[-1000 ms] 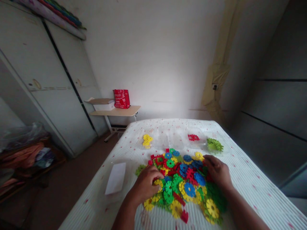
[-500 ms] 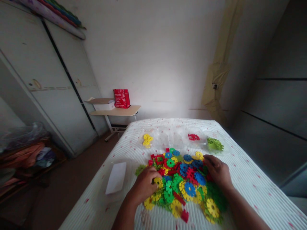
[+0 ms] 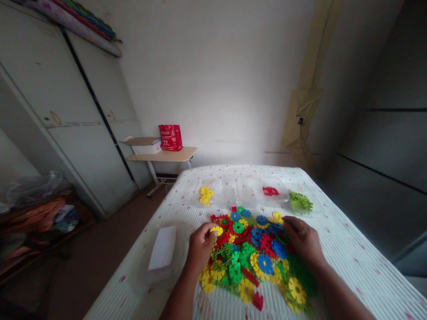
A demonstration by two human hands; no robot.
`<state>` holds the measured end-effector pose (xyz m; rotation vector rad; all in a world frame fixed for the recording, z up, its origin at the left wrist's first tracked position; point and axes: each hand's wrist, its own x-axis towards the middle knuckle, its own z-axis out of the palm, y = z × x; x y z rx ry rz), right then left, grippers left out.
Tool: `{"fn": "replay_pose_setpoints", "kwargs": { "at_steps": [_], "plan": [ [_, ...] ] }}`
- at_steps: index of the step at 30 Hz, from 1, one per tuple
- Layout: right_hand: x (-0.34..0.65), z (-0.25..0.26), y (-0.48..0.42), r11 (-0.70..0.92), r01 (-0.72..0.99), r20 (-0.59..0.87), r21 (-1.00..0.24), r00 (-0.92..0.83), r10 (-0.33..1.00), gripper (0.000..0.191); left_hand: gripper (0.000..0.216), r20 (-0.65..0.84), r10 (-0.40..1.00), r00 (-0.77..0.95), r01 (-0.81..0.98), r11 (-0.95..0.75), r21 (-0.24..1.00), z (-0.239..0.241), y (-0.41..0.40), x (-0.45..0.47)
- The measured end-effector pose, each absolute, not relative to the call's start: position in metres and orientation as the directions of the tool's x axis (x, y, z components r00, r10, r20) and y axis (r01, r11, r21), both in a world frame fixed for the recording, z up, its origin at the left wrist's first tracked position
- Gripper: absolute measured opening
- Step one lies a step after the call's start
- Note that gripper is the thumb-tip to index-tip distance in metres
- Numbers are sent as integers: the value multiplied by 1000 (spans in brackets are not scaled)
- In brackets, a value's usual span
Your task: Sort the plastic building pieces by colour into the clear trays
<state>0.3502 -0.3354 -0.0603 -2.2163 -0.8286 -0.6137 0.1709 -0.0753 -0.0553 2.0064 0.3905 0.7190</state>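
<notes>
You are looking down at a wide white ribbed cloth with small red specks (image 3: 350, 249), which fills the lower middle and right of the frame. A tall pale wardrobe (image 3: 50, 111) takes up the left side. A small wooden side table (image 3: 163, 155) with a red bag (image 3: 170, 137) on it stands at centre left, against the wall.

Low in the middle of the frame, on the cloth, lies a heap of flat plastic discs with notched edges (image 3: 258, 260), with red, blue, green and yellow mixed together. Left of the heap is a clear plastic tray holding a white card (image 3: 163, 247). Above the heap, three small sorted lots sit in a row across the frame, seemingly in clear trays: yellow pieces (image 3: 206, 195) at the left, red pieces (image 3: 270, 191) in the middle and green pieces (image 3: 300, 201) at the right.

Your left hand (image 3: 200, 249) is at the heap's left edge, thumb and fingers pinched on a single yellow notched disc (image 3: 216, 230) held just above the pile. Your right hand (image 3: 303, 242) lies palm down on the heap's right edge, fingers curled among the pieces; I cannot tell whether it grips anything. The two hands are well apart, with the heap between them.

The yellow pieces lie almost straight up the frame from your left hand, which is much nearer to them than your right. The disc is round, so it has no long axis.
</notes>
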Motion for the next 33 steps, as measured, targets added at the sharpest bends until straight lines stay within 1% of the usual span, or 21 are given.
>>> {"fn": "replay_pose_setpoints", "kwargs": {
  "at_steps": [6, 12, 17, 20, 23, 26, 29, 33],
  "plan": [
    [347, -62, -332, -546, 735, 611, -402, 659, 438, 31, 19, 371, 512, 775, -3, -583, 812, -54, -87, 177],
    [347, -63, -332, -542, 735, 615, -406, 659, 433, 30, 24, 374, 498, 783, 20, -620, 784, -58, -91, 180],
    [347, -63, -331, -533, 746, 606, -400, 651, 456, 31, 27, 379, 450, 809, 9, -653, 757, -60, -94, 183],
    [346, -63, -331, -544, 740, 610, -397, 655, 446, 31, 29, 412, 388, 824, -19, -709, 705, -61, -100, 186],
    [346, -63, -331, -540, 744, 615, -393, 650, 447, 29, 33, 425, 311, 850, -20, -787, 617, -62, -105, 189],
    [343, -62, -330, -522, 757, 617, -392, 638, 461, 29, 34, 429, 309, 849, 29, -837, 546, -62, -106, 190],
    [336, -56, -325, -478, 799, 613, -365, 593, 523, 28, 28, 417, 347, 840, 100, -854, 510, -62, -105, 192],
    [316, -40, -308, -313, 909, 555, -276, 416, 721, 29, 26, 416, 383, 825, 129, -844, 521, -63, -105, 193]
  ]
}}
